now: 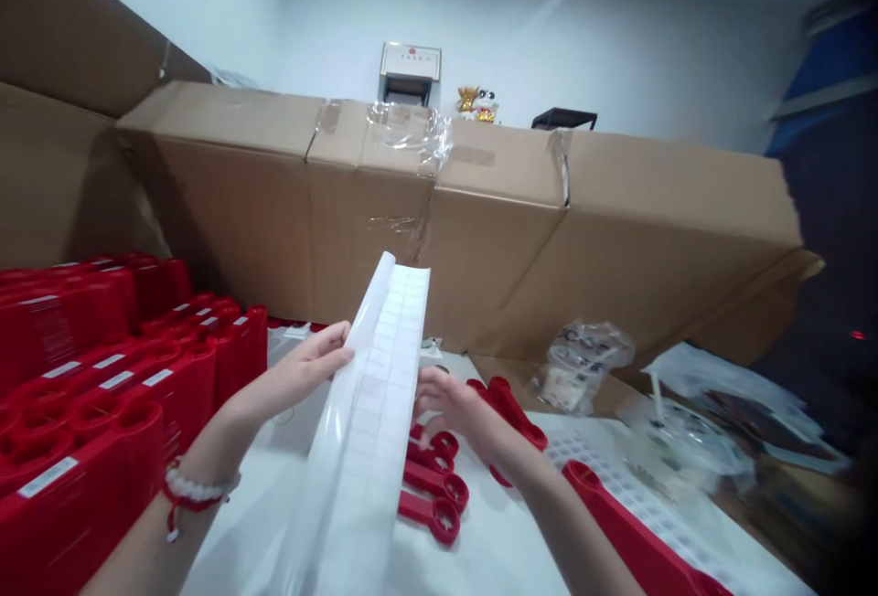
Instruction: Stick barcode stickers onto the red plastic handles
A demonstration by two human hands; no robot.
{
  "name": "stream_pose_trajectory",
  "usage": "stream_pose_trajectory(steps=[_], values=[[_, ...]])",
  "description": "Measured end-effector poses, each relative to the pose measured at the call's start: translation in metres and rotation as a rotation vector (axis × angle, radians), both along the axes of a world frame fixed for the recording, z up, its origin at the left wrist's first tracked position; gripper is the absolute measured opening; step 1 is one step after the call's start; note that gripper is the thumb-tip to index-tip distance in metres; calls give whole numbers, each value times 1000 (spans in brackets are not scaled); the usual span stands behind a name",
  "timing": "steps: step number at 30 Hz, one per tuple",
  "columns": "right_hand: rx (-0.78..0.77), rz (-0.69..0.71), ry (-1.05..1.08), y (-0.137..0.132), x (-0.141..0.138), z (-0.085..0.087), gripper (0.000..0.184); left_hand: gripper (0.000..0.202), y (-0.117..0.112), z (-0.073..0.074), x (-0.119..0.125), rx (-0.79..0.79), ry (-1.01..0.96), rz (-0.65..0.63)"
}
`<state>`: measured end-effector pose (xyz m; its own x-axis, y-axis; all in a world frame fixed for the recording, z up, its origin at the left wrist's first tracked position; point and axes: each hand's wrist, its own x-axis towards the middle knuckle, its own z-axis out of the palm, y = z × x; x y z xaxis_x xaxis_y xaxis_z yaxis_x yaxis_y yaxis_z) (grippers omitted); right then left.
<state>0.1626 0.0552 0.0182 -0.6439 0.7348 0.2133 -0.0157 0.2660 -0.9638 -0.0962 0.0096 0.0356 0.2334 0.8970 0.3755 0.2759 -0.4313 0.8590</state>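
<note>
A long white sheet of small labels (374, 404) rises upright in front of me, its top curling over. My left hand (302, 372) holds the sheet's left edge with fingers pinched on it; a red and white bracelet circles that wrist. My right hand (456, 413) is at the sheet's right edge, fingers bent toward the labels; whether it grips anything is hard to see. Below the right hand lie red plastic tools (432, 486) with round ends on the white table (494, 541).
Stacks of red plastic parts with white labels (102, 395) fill the left. A tall cardboard wall (480, 230) stands behind. A plastic bag (583, 363), a lidded cup (676, 445) and another label sheet (617, 486) lie to the right.
</note>
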Motion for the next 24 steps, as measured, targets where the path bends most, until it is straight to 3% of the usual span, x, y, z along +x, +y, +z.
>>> stream_pose_trajectory(steps=[2,5,8,12,17,24], values=[[32,48,-30,-14,-19,13,48,26,3,0,12,88,-78,53],[189,-111,-9,-29,-42,23,37,24,1,-2,30,198,-145,150],[309,-239,-36,-35,-58,21,23,13,-5,-7,41,237,-183,236],[383,-256,-63,-34,-64,12,26,34,-4,-12,46,184,-301,202],[364,-274,-78,-32,-60,8,29,40,5,-17,53,71,-461,158],[503,-282,-512,-56,-75,-1,53,31,-1,-37,73,107,-497,362]])
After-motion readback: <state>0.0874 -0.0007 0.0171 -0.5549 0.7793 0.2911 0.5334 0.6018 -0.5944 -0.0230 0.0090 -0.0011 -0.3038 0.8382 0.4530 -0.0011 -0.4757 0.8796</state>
